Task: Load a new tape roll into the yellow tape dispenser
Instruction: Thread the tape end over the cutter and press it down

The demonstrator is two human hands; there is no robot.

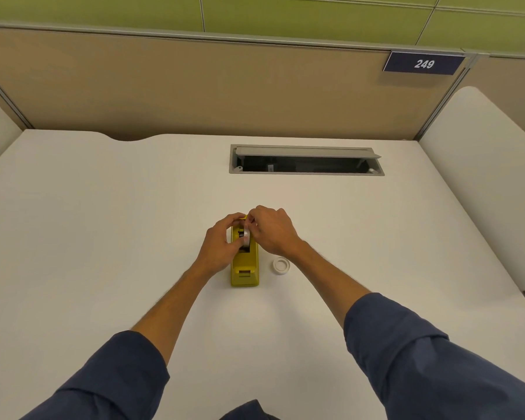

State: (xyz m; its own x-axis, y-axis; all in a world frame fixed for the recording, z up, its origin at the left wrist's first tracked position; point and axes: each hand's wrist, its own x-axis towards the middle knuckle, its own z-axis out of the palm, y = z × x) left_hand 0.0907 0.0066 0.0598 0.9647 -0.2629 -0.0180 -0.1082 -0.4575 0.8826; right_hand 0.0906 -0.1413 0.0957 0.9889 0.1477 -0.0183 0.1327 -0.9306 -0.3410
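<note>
1. Yellow tape dispenser [245, 268] standing lengthwise on the white surface [103, 237], near its middle.
2. Tape roll [246, 236] upright in the dispenser's well, dark hub showing.
3. Left hand [222, 242] curled round the roll from the left, fingers over the top, thumb at the near side.
4. Right hand [272, 230] pinching at the roll's upper edge.
5. Second white roll [281, 264] flat, just right of the dispenser.
6. Open cable hatch [306, 160] farther back.

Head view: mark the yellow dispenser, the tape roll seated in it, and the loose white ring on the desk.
yellow dispenser [245, 272]: head view, on its near yellow end.
tape roll [246, 236]: head view, on its whitish edge between the hands.
loose white ring [281, 264]: head view, on its rim.
</note>
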